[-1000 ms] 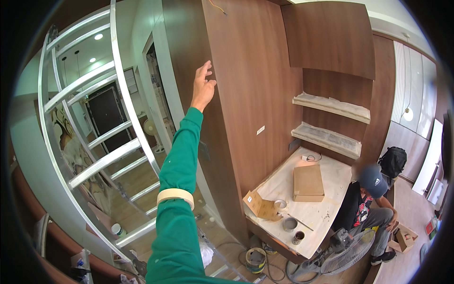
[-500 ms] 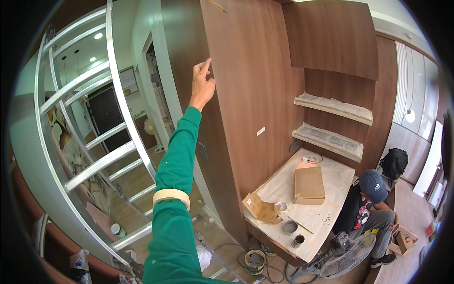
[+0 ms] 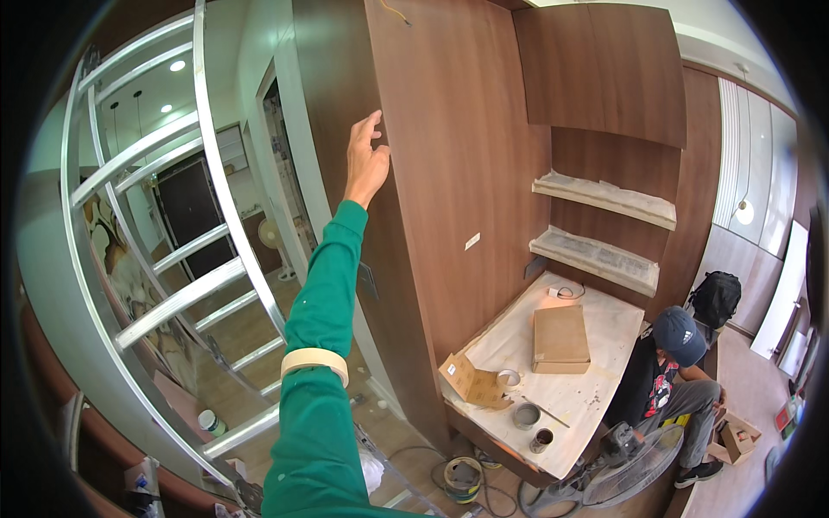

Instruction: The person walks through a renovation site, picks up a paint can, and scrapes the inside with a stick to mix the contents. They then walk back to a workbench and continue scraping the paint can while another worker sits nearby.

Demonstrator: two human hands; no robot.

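My left hand (image 3: 367, 161) is raised at the front vertical edge of a tall brown wood-grain cabinet (image 3: 466, 129). Its fingers are bent and apart, with the fingertips at or very near that edge; whether they touch it I cannot tell. Nothing shows between them. Around the green sleeve of this arm sits a roll of pale masking tape (image 3: 315, 358), worn like a bracelet. A thin yellow wire (image 3: 395, 11) pokes out of the panel above. My right hand is out of view.
An aluminium ladder (image 3: 226, 173) stands close on the left. Below right, a covered tabletop (image 3: 596, 345) bears a cardboard box (image 3: 561, 338), sandpaper (image 3: 471, 380) and several cups. A person in a cap (image 3: 679, 337) sits beyond it, near a floor fan (image 3: 635, 466). Cables lie underneath.
My left hand's fingers have loosened from a tighter, pointed pose and spread apart. The hand stays at the same edge. The whole view has shifted slightly.
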